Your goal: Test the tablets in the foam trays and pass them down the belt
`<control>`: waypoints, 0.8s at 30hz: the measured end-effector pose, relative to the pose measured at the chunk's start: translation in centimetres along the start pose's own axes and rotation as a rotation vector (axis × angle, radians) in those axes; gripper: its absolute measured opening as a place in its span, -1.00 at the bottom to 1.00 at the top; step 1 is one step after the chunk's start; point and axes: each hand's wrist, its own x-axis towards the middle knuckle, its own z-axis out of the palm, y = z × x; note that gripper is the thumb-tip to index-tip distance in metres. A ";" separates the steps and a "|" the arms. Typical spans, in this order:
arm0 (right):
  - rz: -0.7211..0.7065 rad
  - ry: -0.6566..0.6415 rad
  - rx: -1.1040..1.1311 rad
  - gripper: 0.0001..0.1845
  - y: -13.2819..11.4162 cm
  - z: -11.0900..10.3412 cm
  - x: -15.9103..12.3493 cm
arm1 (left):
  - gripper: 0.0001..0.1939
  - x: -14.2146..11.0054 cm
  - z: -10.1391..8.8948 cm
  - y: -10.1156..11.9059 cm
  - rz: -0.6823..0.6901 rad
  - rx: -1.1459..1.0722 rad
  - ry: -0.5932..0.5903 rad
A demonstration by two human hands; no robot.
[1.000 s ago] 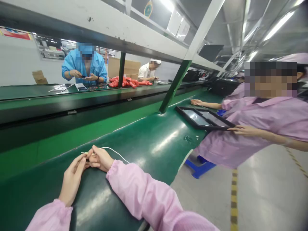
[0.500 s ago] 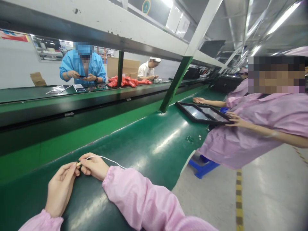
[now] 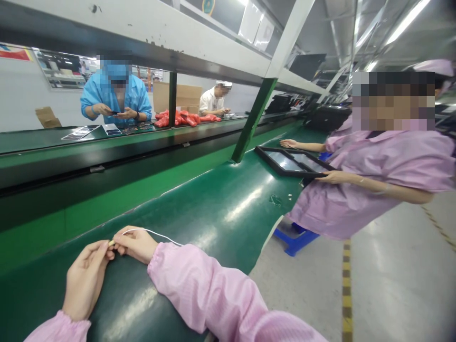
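Close together above the green bench mat, my two hands are pinched at the fingertips. My left hand (image 3: 83, 278) is closed on one end of a small yellowish piece (image 3: 111, 243), which shows between the hands; its exact kind is too small to tell. My right hand (image 3: 137, 243) is closed around the other side, holding a thin white cable (image 3: 162, 235) near that piece. From the right fingers the cable arcs over the back of the hand and passes behind the pink sleeve. Its far end is hidden.
A green mat (image 3: 199, 204) covers the bench. To the right, a co-worker in pink handles a black frame (image 3: 261, 154) with panels in it. Small scraps (image 3: 275, 200) lie nearer. A green post (image 3: 253, 121) rises at the bench's far edge. Red bags (image 3: 187, 118) lie across the line.
The view has shifted slightly, so the surroundings sit further left. My hands keep the same pinch on the piece and cable. The co-worker's near hand has changed its hold on the black frame.
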 end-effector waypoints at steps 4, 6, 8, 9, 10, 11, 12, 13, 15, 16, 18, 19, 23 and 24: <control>-0.002 0.005 -0.003 -0.28 0.1 0.0 0.2 | -0.52 0.1 -0.2 -0.1 -0.031 0.008 0.009; -0.006 0.009 -0.013 -0.26 0.2 0.0 0.3 | -0.50 0.2 -0.3 -0.2 -0.041 0.012 0.013; -0.013 0.012 -0.024 -0.25 0.2 0.0 0.3 | -0.50 0.2 -0.4 -0.2 -0.051 0.022 0.015; -0.016 0.014 -0.032 -0.24 0.2 0.1 0.3 | -0.49 0.3 -0.4 -0.1 -0.057 0.030 0.015; -0.019 0.016 -0.041 -0.22 0.1 0.2 0.3 | -0.48 0.3 -0.4 0.0 -0.064 0.037 0.013; -0.022 0.017 -0.053 -0.20 0.0 0.3 0.3 | -0.47 0.2 -0.3 0.1 -0.071 0.046 0.012; -0.026 0.019 -0.069 -0.19 -0.2 0.5 0.2 | -0.45 0.2 -0.2 0.2 -0.078 0.065 0.016; -0.031 0.021 -0.090 -0.18 -0.4 0.8 0.2 | -0.43 0.1 -0.1 0.4 -0.086 0.100 0.021; -0.048 0.017 -0.156 -0.17 -1.3 1.1 0.0 | -0.40 -0.2 0.2 0.7 -0.090 0.228 0.020; -0.064 0.012 -0.198 -0.17 -1.9 1.2 -0.3 | -0.38 -0.3 0.3 0.9 -0.080 0.312 0.015; -0.126 0.017 -0.283 -0.17 -3.7 0.7 -1.6 | -0.36 -0.7 0.5 1.2 -0.044 0.472 -0.010; -0.175 0.037 -0.317 -0.17 -4.7 0.0 -2.9 | -0.35 -0.8 0.4 1.4 -0.026 0.533 -0.027; -0.470 0.321 -0.372 -0.22 -9.6 -4.9 -12.7 | -0.40 -1.3 -0.1 1.6 0.043 0.722 -0.090; -0.556 0.425 -0.384 -0.28 -10.8 -6.5 -16.2 | -0.42 -1.4 -0.2 1.5 0.076 0.758 -0.118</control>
